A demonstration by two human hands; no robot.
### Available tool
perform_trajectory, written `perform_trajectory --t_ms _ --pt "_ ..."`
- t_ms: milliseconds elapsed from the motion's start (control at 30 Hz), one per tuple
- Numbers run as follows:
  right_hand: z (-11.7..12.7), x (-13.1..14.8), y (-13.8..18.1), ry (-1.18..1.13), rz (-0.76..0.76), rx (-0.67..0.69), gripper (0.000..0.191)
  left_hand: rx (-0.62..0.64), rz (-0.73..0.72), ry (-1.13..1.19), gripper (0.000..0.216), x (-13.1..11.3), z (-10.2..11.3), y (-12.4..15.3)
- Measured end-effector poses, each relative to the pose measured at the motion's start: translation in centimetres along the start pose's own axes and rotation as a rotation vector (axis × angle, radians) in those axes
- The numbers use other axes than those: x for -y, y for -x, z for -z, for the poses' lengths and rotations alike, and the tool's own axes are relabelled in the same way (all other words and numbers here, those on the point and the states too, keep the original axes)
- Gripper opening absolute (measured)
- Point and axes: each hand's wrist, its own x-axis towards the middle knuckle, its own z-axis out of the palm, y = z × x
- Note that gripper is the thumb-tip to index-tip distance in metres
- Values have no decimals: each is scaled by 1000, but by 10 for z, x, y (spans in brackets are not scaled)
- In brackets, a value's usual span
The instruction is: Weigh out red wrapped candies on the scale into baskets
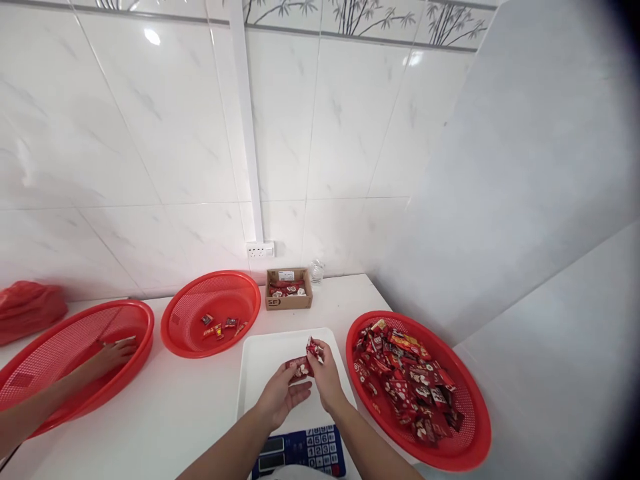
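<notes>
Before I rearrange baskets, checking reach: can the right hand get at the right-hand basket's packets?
Probably yes: the packets lie uncovered near the right hand, though it holds a red packet.

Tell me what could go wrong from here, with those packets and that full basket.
The packet-filled red basket seems to overhang the right edge of the table, so a bump might tip it. The wrapped packets in the left hand and right hand could slip onto the scale tray beneath.
</notes>
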Motion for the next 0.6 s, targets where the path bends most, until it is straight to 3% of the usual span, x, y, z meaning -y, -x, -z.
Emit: perform_trajectory --t_ms 133,300,467,600 --pt "-5 2 0 -107 -123 6 42 -112 -71 77 14 -5 13 -2" --pt "0 -1 -3 -150 -200 -10 46 -169 -124 3 13 -10 24 -1" --pt "14 -7 -7 7 -94 -7 42 -242 -185 -347 35 -11 41 -1" --pt "22 -10 -5 174 22 86 39 -330 -228 -753 38 -7 54 -6"
